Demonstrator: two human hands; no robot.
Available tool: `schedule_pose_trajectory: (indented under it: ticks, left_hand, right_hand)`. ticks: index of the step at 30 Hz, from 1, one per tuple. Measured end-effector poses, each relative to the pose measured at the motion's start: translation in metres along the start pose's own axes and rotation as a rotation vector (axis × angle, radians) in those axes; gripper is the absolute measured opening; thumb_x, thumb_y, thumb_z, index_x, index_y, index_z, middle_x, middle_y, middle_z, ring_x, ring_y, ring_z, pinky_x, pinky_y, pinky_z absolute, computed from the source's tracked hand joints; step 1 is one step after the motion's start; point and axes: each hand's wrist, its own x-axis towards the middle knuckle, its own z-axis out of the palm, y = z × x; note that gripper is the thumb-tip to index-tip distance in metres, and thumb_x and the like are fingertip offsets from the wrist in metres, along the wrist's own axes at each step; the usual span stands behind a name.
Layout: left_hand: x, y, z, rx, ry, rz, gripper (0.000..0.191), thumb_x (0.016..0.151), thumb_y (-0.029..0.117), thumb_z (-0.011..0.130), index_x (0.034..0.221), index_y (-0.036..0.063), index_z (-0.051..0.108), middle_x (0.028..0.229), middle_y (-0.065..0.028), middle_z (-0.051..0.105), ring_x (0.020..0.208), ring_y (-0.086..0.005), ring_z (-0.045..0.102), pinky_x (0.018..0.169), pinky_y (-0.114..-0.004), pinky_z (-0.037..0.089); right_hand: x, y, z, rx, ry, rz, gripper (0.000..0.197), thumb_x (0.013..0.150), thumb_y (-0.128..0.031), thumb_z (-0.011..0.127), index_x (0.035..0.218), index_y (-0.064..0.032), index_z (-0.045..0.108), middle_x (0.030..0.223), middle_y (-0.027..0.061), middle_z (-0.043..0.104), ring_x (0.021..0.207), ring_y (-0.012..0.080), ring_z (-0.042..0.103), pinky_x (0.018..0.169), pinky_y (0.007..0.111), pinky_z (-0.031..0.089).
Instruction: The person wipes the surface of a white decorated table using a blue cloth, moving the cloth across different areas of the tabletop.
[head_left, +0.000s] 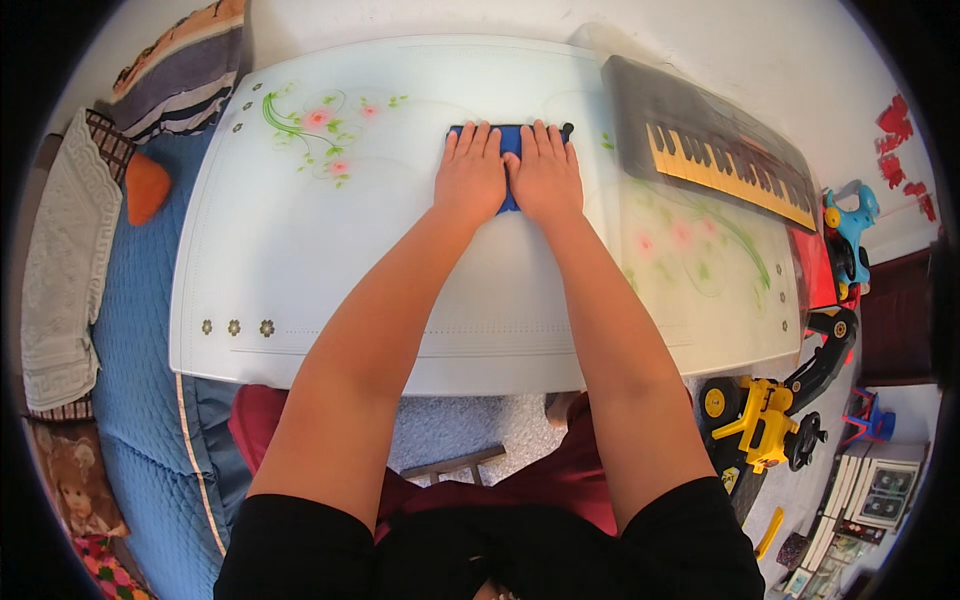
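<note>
A dark blue folded cloth item (511, 141) lies on the white table (337, 262), which has a floral print. My left hand (472, 169) rests palm down on its left part, fingers pointing away from me. My right hand (546, 171) presses flat on its right part, with the thumbs of both hands close together. Between the hands a strip of the blue fabric shows; the rest is hidden beneath them. A small black end piece (568, 130) sticks out at the item's far right corner, beside my right fingertips.
An electronic keyboard (720, 150) under a clear cover stands at the table's right. A bed with a blue cover (142, 300) and an orange cushion (147, 189) adjoins the left. On the right floor are a yellow toy excavator (761, 427) and a blue ride-on toy (851, 225).
</note>
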Motion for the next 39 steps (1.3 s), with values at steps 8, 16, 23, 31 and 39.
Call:
schedule_pose_trajectory:
  ticks: [8, 16, 23, 31, 39]
  left_hand:
    - [0.029, -0.011, 0.016, -0.002, 0.067, -0.01, 0.051, 0.107, 0.03, 0.04, 0.151, 0.0048, 0.046, 0.16, -0.012, 0.042, 0.152, -0.0277, 0.031, 0.126, -0.045, 0.019]
    - [-0.03, 0.003, -0.006, 0.01, 0.037, 0.016, 0.052, 0.106, 0.029, 0.041, 0.151, 0.0041, 0.046, 0.161, -0.013, 0.041, 0.152, -0.0282, 0.031, 0.126, -0.045, 0.019]
    - [-0.119, 0.025, -0.031, -0.03, 0.071, 0.0, 0.052, 0.104, 0.027, 0.044, 0.15, 0.0026, 0.047, 0.16, -0.0139, 0.041, 0.152, -0.0288, 0.031, 0.127, -0.045, 0.017]
    - [-0.203, 0.038, -0.053, -0.075, 0.085, 0.068, 0.053, 0.1, 0.023, 0.051, 0.147, -0.0004, 0.049, 0.159, -0.0177, 0.041, 0.152, -0.0324, 0.031, 0.126, -0.048, 0.019]
    - [-0.222, 0.044, -0.061, -0.026, 0.03, 0.139, 0.053, 0.101, 0.023, 0.05, 0.148, -0.0006, 0.048, 0.158, -0.0184, 0.042, 0.151, -0.0329, 0.032, 0.125, -0.049, 0.019]
  right_hand:
    - [0.034, 0.002, 0.005, 0.001, -0.021, 0.003, 0.062, 0.108, -0.046, 0.033, 0.159, -0.0113, 0.034, 0.167, 0.0061, 0.029, 0.156, 0.0236, 0.02, 0.127, 0.044, 0.014]
    - [-0.03, -0.007, -0.005, 0.029, -0.006, -0.016, 0.063, 0.106, -0.043, 0.038, 0.157, -0.0077, 0.036, 0.166, 0.0117, 0.031, 0.156, 0.0277, 0.021, 0.127, 0.046, 0.014]
    - [-0.12, -0.022, -0.019, 0.05, 0.057, -0.06, 0.063, 0.104, -0.042, 0.044, 0.155, -0.0055, 0.039, 0.164, 0.0141, 0.033, 0.155, 0.0297, 0.024, 0.126, 0.048, 0.015]
    - [-0.207, -0.038, -0.035, 0.108, 0.092, -0.095, 0.063, 0.101, -0.039, 0.051, 0.15, 0.0002, 0.044, 0.161, 0.0199, 0.037, 0.153, 0.0339, 0.028, 0.125, 0.053, 0.017]
    - [-0.229, -0.054, -0.033, 0.026, 0.177, -0.067, 0.055, 0.098, -0.024, 0.054, 0.145, 0.0045, 0.048, 0.156, 0.025, 0.041, 0.151, 0.0379, 0.03, 0.125, 0.054, 0.016]
